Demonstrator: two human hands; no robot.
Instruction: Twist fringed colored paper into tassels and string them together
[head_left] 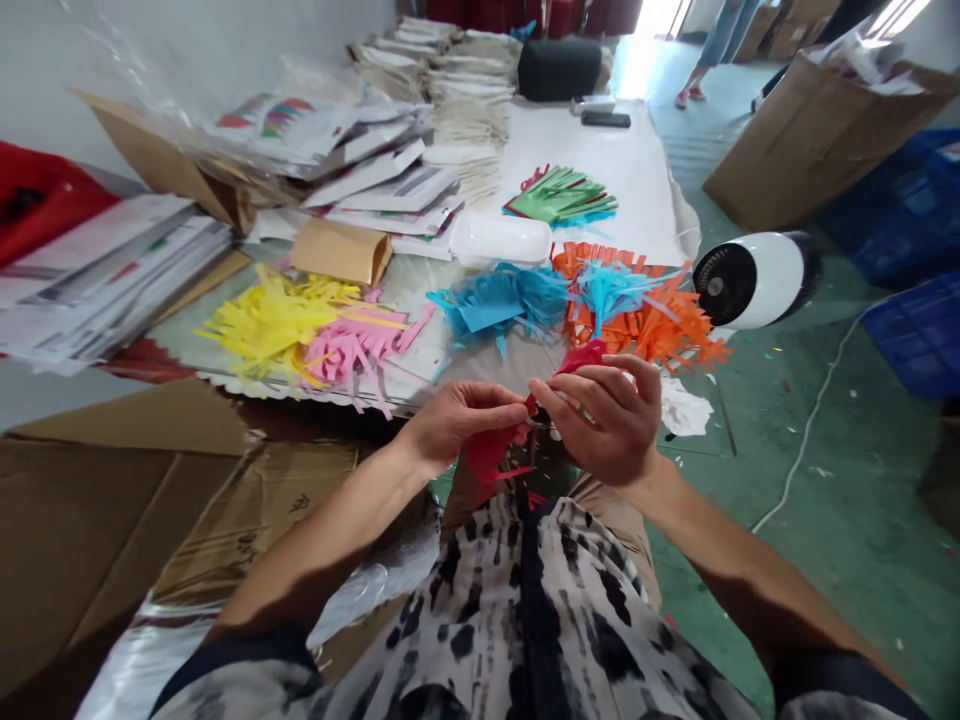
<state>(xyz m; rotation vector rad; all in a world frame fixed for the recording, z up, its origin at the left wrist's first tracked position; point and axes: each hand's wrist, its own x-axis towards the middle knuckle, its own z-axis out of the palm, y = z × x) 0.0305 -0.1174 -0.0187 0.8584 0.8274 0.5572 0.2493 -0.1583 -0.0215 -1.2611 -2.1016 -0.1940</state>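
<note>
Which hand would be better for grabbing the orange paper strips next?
Probably the right hand: it is nearer the orange paper strips than the left hand. Both hands are busy with red paper, though, so the right would likely need freeing first.

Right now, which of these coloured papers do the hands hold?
The red paper, between the left hand and the right hand; the yellow paper, pink paper, green paper and orange paper lie unheld.

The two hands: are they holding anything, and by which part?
Thin red paper: the left hand pinches a narrow bit; whether the right hand grips it is unclear.
</note>
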